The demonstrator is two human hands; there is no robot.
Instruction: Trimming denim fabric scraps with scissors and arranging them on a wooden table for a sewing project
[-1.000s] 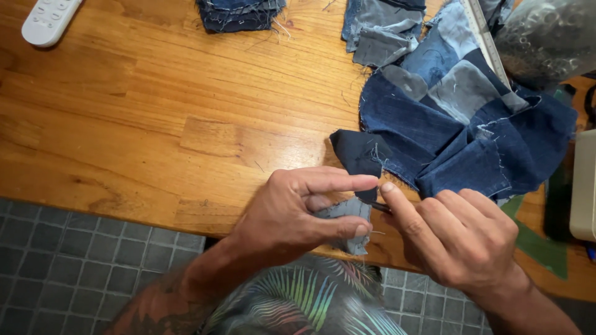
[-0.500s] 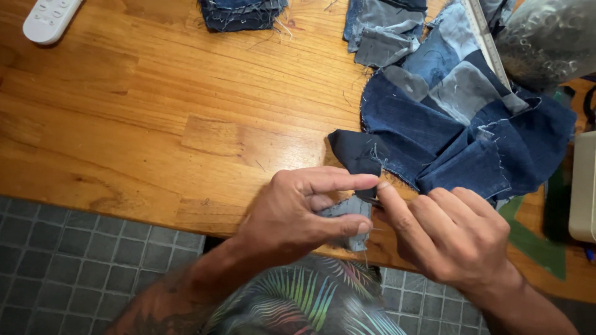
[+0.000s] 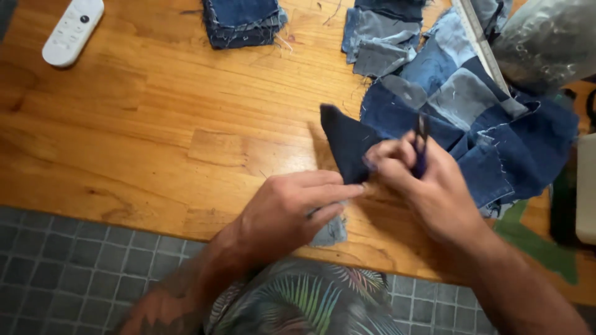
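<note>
- The left hand (image 3: pixel 282 214) lies low on the honey-coloured wooden worktop (image 3: pixel 155 124), its fingers (image 3: pixel 332 192) drawn together on the bottom edge of a dark navy triangular denim flap (image 3: pixel 347 146), which stands up from the wood just above them.
- A small pale grey-blue denim scrap (image 3: pixel 329 232) sits pinned under the same hand, peeking out below the fingers near the worktop's front edge.
- The right hand (image 3: pixel 428 186) meets the left at the flap's lower corner, its fingers closed around a slim dark tool with a purple grip (image 3: pixel 421 146); the view is blurred here, so it may be small snips or a seam ripper.
- The flap belongs to a large patchwork sheet of blue denim pieces (image 3: pixel 496 142), which spreads away to the right of and beyond the right hand's fingers.
- Beyond both hands' fingers, well apart, rest a neat stack of dark blue denim squares (image 3: pixel 242 22) and a looser pile of faded grey-blue denim pieces (image 3: pixel 379 43).
- A white remote control (image 3: pixel 73 31) lies far to the left of the left hand's fingers, at the worktop's far corner.
- A long pale ruler (image 3: pixel 481 43) crosses the patchwork, above the right hand's fingers.
</note>
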